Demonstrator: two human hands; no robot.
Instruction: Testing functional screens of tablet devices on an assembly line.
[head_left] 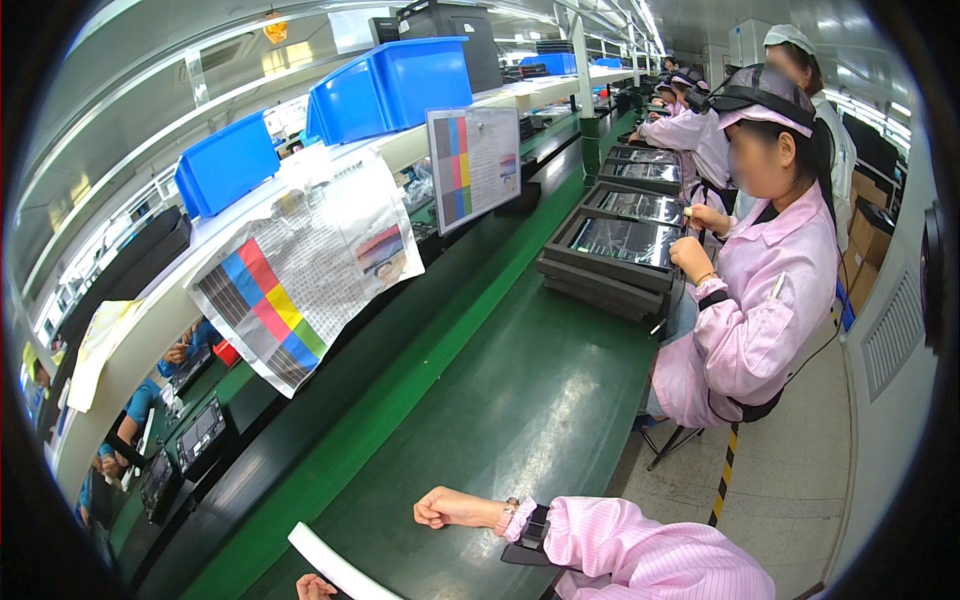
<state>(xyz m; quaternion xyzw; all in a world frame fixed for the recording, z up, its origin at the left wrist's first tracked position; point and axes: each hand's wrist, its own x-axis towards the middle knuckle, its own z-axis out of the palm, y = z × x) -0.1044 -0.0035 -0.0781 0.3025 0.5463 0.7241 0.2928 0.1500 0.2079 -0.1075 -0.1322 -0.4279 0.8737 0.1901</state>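
Note:
My right hand (pixel 452 508) is a loose fist over the green bench top (pixel 520 430), with nothing showing between its fingers. A pink striped sleeve covers that arm, and a dark band and a bracelet circle the wrist. Only the curled fingers of my left hand (pixel 316 588) show at the lower edge; whatever they hold is cut off. Just beside them, a white curved strip (pixel 340 563) runs out of the picture.
To the right, a co-worker in pink (pixel 770 290) handles dark-framed screens stacked in black trays (pixel 610 260). A shelf along the left carries blue bins (pixel 400 85) and hanging colour-chart sheets (pixel 300 270). Behind it lie dark devices (pixel 203 435) near other people's hands.

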